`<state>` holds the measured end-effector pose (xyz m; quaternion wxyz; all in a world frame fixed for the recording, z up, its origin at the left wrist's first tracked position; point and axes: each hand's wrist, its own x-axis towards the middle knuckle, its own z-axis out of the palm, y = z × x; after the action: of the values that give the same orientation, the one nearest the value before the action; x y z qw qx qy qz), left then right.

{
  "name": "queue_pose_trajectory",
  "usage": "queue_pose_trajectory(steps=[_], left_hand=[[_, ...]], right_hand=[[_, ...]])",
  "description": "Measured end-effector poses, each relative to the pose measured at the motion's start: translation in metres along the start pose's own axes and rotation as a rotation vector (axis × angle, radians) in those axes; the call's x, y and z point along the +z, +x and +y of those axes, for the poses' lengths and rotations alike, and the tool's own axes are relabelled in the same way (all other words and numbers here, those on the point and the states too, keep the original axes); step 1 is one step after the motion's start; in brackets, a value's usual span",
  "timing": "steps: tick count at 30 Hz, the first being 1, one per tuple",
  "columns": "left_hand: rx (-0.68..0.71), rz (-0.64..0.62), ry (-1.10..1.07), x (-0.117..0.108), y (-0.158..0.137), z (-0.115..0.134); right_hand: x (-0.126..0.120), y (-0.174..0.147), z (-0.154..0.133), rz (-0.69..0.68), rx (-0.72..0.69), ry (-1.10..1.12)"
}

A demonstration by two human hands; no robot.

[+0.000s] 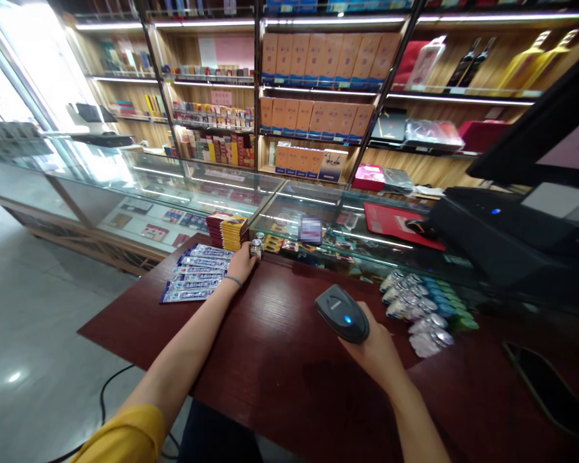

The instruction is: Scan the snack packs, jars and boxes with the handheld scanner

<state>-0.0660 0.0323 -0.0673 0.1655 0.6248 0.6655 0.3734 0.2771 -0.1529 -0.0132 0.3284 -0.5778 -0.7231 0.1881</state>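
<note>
My right hand (374,344) is wrapped round a dark barcode scanner (342,314) with a lit blue light, held above the reddish-brown table. At the table's far side, my left hand (244,262) closes on a small silver-topped container (255,249); its lower part is partly hidden by my fingers. Just left of that hand, long blue-and-white packets (195,273) lie fanned out in a row. Behind them stand stacked red and yellow packs (228,230). To the right of the scanner sit several small silver-topped containers (405,296), beside rows of blue and green packs (446,301).
A glass display counter (289,193) borders the table's far edge. On the right are a dark monitor and machine (487,225), a red mat (381,225) with a mouse, and a phone (540,379). Shelves with orange boxes (328,58) line the wall. A black cable (103,392) lies on the floor.
</note>
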Motion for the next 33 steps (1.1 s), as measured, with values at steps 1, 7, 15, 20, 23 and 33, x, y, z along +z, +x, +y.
queue_pose_trajectory(steps=[1, 7, 15, 20, 23, 33], left_hand=[[0.01, 0.002, 0.014, 0.001, -0.001, 0.0], [0.062, 0.04, 0.028, 0.005, 0.001, -0.006], [0.183, 0.103, -0.087, 0.008, 0.002, -0.014], [0.256, 0.317, -0.155, 0.0, -0.009, -0.003], [0.33, 0.475, -0.206, -0.003, -0.018, 0.011], [0.613, 0.138, -0.362, 0.078, -0.063, 0.092]], right_hand=[[0.0, 0.0, 0.0, 0.001, -0.001, -0.001], [0.003, 0.0, 0.006, -0.004, -0.009, -0.014], [0.001, 0.001, 0.001, -0.002, 0.0, -0.017], [-0.003, 0.003, 0.002, 0.041, -0.008, 0.021], [-0.01, 0.004, 0.002, 0.124, 0.033, 0.066], [-0.042, 0.002, 0.031, 0.477, 0.054, 0.234]])
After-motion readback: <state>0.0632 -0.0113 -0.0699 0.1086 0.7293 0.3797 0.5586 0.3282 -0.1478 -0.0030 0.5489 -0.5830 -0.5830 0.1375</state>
